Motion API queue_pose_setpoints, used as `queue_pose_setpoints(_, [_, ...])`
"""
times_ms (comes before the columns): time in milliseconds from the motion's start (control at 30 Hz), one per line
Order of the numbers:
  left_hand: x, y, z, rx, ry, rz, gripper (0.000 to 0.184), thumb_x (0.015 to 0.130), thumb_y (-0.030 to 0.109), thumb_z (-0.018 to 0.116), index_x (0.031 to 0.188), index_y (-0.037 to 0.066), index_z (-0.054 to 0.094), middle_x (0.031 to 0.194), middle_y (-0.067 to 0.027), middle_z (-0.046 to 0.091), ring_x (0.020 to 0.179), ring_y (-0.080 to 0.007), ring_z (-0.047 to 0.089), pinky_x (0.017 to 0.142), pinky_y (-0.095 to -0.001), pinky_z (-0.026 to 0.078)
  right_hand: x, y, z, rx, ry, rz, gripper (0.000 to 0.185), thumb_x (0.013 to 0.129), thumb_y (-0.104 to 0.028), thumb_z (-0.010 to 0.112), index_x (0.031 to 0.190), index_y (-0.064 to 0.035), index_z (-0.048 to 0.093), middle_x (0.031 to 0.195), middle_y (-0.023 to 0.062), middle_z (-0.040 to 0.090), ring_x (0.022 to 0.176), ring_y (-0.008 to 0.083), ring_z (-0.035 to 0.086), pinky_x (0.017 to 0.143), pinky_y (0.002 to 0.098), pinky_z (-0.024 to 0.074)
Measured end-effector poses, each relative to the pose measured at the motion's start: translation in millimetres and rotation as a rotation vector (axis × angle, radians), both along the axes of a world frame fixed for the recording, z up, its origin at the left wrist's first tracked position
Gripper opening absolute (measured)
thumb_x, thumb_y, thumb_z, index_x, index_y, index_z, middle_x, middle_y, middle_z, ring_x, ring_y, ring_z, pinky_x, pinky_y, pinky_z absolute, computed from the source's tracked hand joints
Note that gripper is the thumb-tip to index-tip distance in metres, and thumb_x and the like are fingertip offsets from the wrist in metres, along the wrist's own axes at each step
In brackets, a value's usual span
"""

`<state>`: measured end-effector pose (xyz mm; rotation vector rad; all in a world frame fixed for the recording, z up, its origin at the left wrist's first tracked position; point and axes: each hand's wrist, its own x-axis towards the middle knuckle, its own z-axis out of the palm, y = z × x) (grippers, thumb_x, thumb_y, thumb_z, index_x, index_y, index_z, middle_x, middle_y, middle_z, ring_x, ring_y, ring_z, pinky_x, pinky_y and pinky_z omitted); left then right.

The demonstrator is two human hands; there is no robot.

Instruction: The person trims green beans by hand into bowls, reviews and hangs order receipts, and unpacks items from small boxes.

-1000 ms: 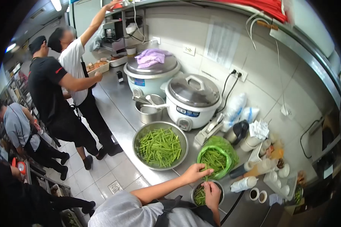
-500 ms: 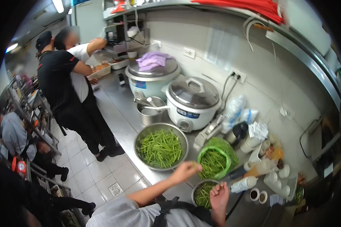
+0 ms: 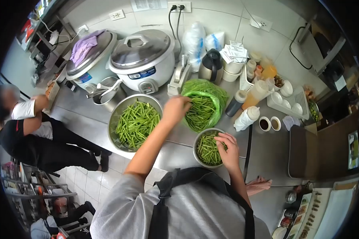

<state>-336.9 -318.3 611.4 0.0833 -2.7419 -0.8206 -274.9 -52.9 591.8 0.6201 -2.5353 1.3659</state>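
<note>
At the left rim of a green plastic bag (image 3: 218, 111) is my left hand (image 3: 176, 110), its fingers curled together; what they hold, if anything, is hidden. The bag stands with its mouth open, full of green beans (image 3: 199, 113). Over the right side of a small metal bowl (image 3: 196, 153) is my right hand (image 3: 229, 153), fingers bent and apart, with nothing visible in them. Short cut bean pieces (image 3: 208, 150) fill the bowl. To the left, a perforated metal colander (image 3: 112, 138) holds a heap of green bean pieces (image 3: 137, 123).
Two rice cookers (image 3: 141, 59) stand behind the colander, beside a metal pot (image 3: 112, 104). A thermos jug (image 3: 211, 67), squeeze bottles (image 3: 248, 118) and two sauce cups (image 3: 264, 124) are at the right. Another person (image 3: 40, 139) stands at the far left.
The view has swung right and down over the counter. My left hand has moved to the bag's left rim. My right hand has gone from raised and curled to lowered over the bowl, fingers apart.
</note>
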Motion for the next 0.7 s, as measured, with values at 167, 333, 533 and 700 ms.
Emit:
queue_pose_setpoints(167, [-68.5, 32.6, -78.4, -0.419, 0.127, -0.164, 0.016, 0.075, 0.021, 0.069, 0.089, 0.012, 0.069, 0.083, -0.0117, 0.065, 0.081, -0.0302, 0.064, 0.072, -0.0421, 0.052, 6.2, 16.1, -5.3, -0.088, -0.134, -0.027, 0.013, 0.083, -0.016, 0.069, 0.081, -0.0032, 0.066, 0.090, 0.0098, 0.068, 0.097, 0.0288, 0.060, 0.086, 0.0384, 0.0453])
queue_pose_setpoints(333, [-61.1, 27.8, -54.2, -0.246, 0.053, -0.117, 0.015, 0.072, 0.013, 0.067, 0.086, 0.015, 0.072, 0.086, -0.0098, 0.065, 0.083, -0.0285, 0.063, 0.076, -0.0398, 0.051, 11.7, 18.3, 3.9, -0.109, -0.266, -0.157, 0.015, 0.085, -0.017, 0.067, 0.086, -0.0015, 0.066, 0.088, 0.0113, 0.067, 0.085, 0.0254, 0.063, 0.079, 0.0327, 0.0470])
queue_pose_setpoints(533, [-0.1, 27.1, 12.4, -0.100, 0.228, -0.328, 0.015, 0.073, 0.009, 0.068, 0.086, 0.014, 0.071, 0.087, -0.0047, 0.064, 0.085, -0.0253, 0.060, 0.075, -0.0373, 0.051, -9.2, -10.9, 12.0, -0.188, -0.257, -0.032, 0.019, 0.091, -0.019, 0.059, 0.097, -0.0022, 0.066, 0.088, 0.0138, 0.068, 0.084, 0.0236, 0.066, 0.075, 0.0328, 0.0486])
queue_pose_setpoints(700, [50.1, 40.2, 23.8, 0.012, 0.288, -0.395, 0.017, 0.069, 0.007, 0.070, 0.085, 0.013, 0.072, 0.085, -0.0038, 0.062, 0.083, -0.0245, 0.057, 0.076, -0.0361, 0.049, -22.0, -32.2, 19.0, -0.153, -0.401, 0.083, 0.026, 0.094, -0.025, 0.056, 0.092, -0.0004, 0.064, 0.070, 0.0081, 0.065, 0.064, 0.0146, 0.061, 0.061, 0.0276, 0.0465])
